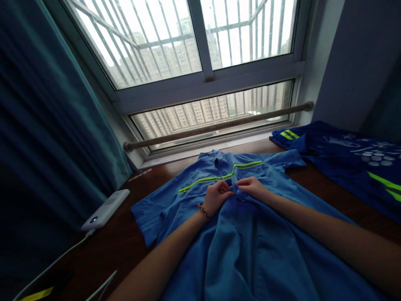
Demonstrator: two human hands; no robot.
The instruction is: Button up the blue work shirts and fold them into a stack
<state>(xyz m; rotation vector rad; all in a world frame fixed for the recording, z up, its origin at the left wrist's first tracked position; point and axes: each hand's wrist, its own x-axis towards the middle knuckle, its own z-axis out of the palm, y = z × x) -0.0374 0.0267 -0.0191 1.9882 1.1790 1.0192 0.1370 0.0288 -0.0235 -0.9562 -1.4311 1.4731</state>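
Note:
A blue short-sleeved shirt (250, 242) with a neon-yellow stripe across the chest lies front up on a dark wooden surface (125, 238), collar toward the window. My left hand (216, 196), with a beaded bracelet at the wrist, is closed in a pinch on the shirt's front placket just below the stripe. Opposite it, my right hand (253, 187) is pinched on the other edge of the placket, the fingertips of both hands almost touching. What lies between the fingers besides cloth is too small to make out.
A white power bank (105, 209) with a cable lies at the left edge, near a teal curtain (46, 125). A darker blue garment (351, 161) with neon stripes and white print lies at the right. A barred window (200, 62) and a rail (219, 123) stand behind.

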